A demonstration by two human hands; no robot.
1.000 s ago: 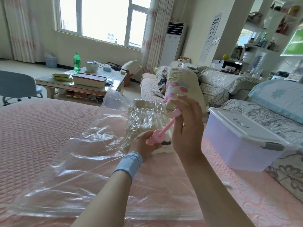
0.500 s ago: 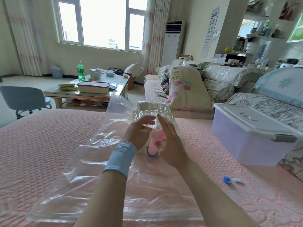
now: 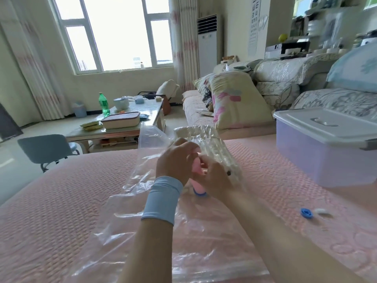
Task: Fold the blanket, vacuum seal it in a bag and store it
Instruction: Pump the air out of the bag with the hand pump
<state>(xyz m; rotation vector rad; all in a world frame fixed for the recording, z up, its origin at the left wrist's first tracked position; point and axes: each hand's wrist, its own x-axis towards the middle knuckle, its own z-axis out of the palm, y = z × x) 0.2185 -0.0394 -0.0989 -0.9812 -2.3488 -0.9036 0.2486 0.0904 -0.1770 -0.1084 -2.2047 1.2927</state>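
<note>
A clear vacuum bag [image 3: 163, 237] lies across the pink bedspread, with the folded cream blanket [image 3: 210, 139] compressed inside its far end. A pink hand pump [image 3: 197, 183] stands upright on the bag's blue valve [image 3: 199, 193]. My left hand [image 3: 175, 160], with a light blue wristband, wraps around the pump's upper part. My right hand [image 3: 216, 178] grips the pump from the right side. Much of the pump is hidden behind both hands.
A lidded translucent storage box [image 3: 326, 148] sits on the bed at the right. A blue valve cap [image 3: 306, 213] and a small white piece [image 3: 322, 211] lie on the bedspread [image 3: 51, 221]. Beyond are a sofa with pillows [image 3: 236, 103], a cluttered coffee table [image 3: 126, 121] and a chair [image 3: 44, 148].
The pump's handle, raised a second ago, has been pushed down. Both hands have closed tighter round the pump standing on the valve. The camera has turned slightly right.
</note>
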